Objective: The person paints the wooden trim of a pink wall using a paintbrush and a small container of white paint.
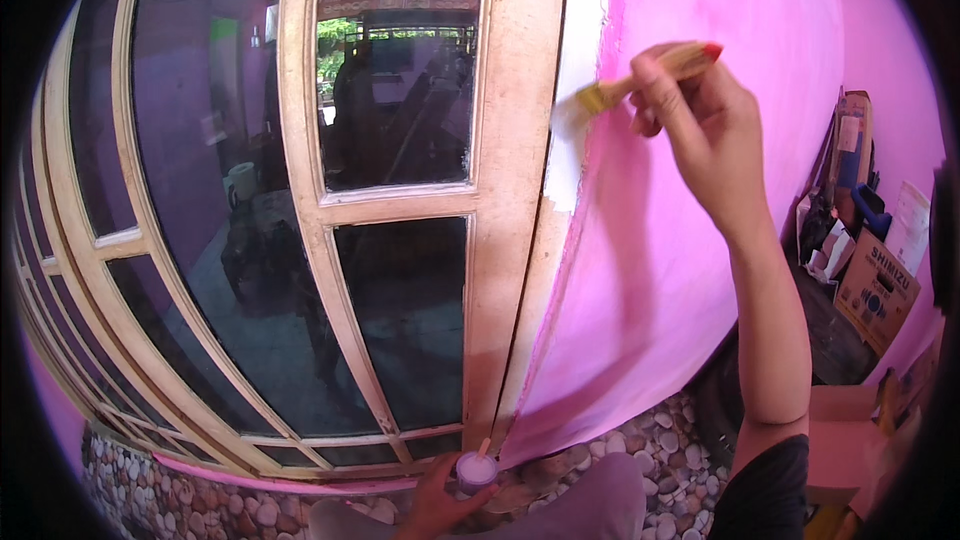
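My right hand (701,112) grips a paintbrush (619,88) by its wooden handle, whose end is red. The brush's bristles press on the wooden door frame (559,240) beside the pink wall (705,255). White paint (584,22) coats the upper part of that frame strip and ends in a ragged edge below the brush. Bare wood shows under it. Low in the picture, my left hand (442,499) holds a small cup of white paint (478,469) with a stick standing in it.
A glazed wooden door (510,165) fills the left, its panes (397,120) reflecting the surroundings. Pebble-patterned flooring (667,457) runs along the bottom. At right, a cardboard box (877,289) with printing leans among other stored items by the wall. My bent leg (592,502) is below.
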{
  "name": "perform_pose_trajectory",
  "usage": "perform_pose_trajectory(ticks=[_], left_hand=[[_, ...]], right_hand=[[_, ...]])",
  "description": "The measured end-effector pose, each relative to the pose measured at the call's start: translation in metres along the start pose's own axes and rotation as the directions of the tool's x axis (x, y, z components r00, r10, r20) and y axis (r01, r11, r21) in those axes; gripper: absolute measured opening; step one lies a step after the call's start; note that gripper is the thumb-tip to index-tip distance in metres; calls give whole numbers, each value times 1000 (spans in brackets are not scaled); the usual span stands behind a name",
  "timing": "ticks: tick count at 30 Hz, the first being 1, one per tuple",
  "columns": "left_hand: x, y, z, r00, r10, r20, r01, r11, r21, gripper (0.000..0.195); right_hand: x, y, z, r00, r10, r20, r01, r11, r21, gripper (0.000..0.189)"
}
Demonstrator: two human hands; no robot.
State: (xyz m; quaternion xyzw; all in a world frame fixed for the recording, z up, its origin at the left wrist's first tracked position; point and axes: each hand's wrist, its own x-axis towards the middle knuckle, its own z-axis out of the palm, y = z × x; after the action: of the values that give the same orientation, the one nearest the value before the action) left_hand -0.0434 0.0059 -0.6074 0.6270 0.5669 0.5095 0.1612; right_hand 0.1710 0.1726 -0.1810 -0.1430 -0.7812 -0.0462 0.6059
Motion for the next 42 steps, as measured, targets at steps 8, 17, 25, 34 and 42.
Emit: perform_pose_trajectory(ticks=[8,17,25,34,42], left_hand=[[-3,-8,-2,998,-61,26,62,997,-48,62],[-5,-17,2,996,-75,37,76,997,-15,64],[-3,-15,2,995,-82,52,83,996,-19,64],[-4,-19,2,995,-85,45,86,996,-13,65],[0,-9,-4,992,-89,89,91,996,-19,66]], right_hand=[[-26,-18,3,968,181,173,-181,983,-21,28],[-9,-17,11,990,45,-136,-45,999,3,27],[-26,-8,12,999,42,14,-40,990,-138,25],[-60,-17,-1,959,123,257,-110,992,-64,21],[-41,1,0,963,-52,266,114,968,-223,18]])
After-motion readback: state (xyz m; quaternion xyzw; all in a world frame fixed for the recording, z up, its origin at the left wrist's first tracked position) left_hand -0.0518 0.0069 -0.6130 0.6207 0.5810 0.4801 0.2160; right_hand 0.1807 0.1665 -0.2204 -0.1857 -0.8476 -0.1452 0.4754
